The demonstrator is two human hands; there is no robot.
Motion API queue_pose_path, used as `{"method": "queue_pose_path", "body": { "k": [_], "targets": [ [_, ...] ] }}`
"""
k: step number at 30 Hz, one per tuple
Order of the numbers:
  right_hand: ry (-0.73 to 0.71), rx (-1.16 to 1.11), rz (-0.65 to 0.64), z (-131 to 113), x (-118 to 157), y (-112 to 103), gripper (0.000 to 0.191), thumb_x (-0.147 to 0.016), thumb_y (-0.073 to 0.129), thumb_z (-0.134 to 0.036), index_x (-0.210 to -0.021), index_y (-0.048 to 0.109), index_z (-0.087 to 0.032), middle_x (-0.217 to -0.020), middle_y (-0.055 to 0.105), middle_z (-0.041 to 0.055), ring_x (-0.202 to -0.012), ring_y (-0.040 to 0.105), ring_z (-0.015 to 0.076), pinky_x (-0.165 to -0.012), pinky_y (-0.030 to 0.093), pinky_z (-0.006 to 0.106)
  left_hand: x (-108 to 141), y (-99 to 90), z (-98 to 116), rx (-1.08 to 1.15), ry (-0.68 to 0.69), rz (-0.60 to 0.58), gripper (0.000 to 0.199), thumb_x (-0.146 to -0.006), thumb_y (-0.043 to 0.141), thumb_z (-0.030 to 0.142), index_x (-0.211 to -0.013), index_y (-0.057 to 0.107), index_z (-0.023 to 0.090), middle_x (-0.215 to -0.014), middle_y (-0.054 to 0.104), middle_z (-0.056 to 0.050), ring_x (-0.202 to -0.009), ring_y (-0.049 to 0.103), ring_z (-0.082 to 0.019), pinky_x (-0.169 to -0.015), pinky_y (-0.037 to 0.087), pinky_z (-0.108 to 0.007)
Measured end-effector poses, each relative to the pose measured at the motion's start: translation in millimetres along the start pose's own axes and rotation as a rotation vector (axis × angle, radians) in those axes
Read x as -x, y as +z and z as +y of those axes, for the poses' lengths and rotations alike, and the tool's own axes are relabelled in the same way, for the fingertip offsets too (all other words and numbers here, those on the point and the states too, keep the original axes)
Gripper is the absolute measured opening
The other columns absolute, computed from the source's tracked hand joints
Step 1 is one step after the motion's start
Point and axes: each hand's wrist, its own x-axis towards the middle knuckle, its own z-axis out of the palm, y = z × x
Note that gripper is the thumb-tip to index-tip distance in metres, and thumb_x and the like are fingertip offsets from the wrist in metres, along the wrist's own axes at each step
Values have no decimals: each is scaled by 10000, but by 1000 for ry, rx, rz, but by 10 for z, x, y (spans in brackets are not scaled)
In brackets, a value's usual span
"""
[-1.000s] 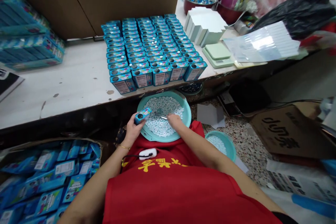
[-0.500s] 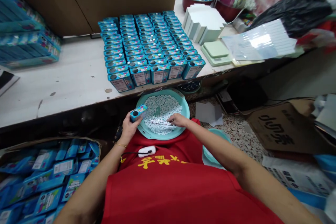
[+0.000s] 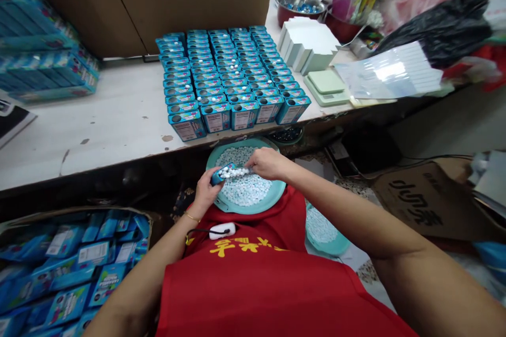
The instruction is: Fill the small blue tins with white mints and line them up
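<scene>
With the teal basin (image 3: 277, 193) as the clock's centre and twelve straight ahead of the seated person, the left hand (image 3: 204, 191) is between eight and nine, fingers and thumb wrapped firmly around a small blue printed box (image 3: 215, 177). That box is tilted over the basin's near-left rim, its top turned toward the right hand (image 3: 268, 163).

The right hand, at two o'clock, pinches a narrow metal scoop (image 3: 250, 169), mostly hidden under its heap of white pellets (image 3: 239, 172). The heap runs right up to the box's top; I can't tell whether any are dropping inside. More pellets spread across the basin below both hands.

At twelve, on the worn white workbench (image 3: 118, 116), similar blue boxes (image 3: 233, 79) stand upright in five packed rows, a few loose pellets scattered on their tops. Between one and two is a pale green scale (image 3: 326, 85), and nearer one, a stack of white card (image 3: 306, 42). At four, a smaller teal bowl (image 3: 343, 248) holds more white pellets, partly hidden by the right forearm. At eight, an open carton (image 3: 153, 221) is heaped with blue packs (image 3: 65, 268). Below six, the red apron (image 3: 253, 284) fills my view, a white corded device (image 3: 221, 230) lying on it.
</scene>
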Motion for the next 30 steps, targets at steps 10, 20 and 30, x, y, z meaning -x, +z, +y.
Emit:
{"method": "queue_pose_path", "body": {
  "k": [10,20,30],
  "targets": [
    [12,-48,87,384,120,162,339,-800,440,-181,-1042,666,-257,-1035,675,26,-989,582,179,-764,404,223,47,-57,2,72,-68,32,384,-692,628,282,-1062,581,191,-1017,621,-58,-944,586,-197,-877,441,-333],
    [428,2,78,706,-540,1558,384,-846,302,-58,-1009,650,-63,-1089,601,207,-1050,533,266,-825,426,332,127,-124,-29,93,-212,95,431,-663,658,328,-1056,568,176,-991,640,-49,-910,600,-192,-852,454,-329],
    [232,-352,-139,480,-490,2016,330,-755,507,-109,-1007,693,-211,-1006,691,47,-935,611,186,-789,447,241,87,-75,-35,168,-231,123,479,-643,682,346,-1063,555,154,-980,642,-61,-900,597,-186,-869,451,-343]
  ]
}}
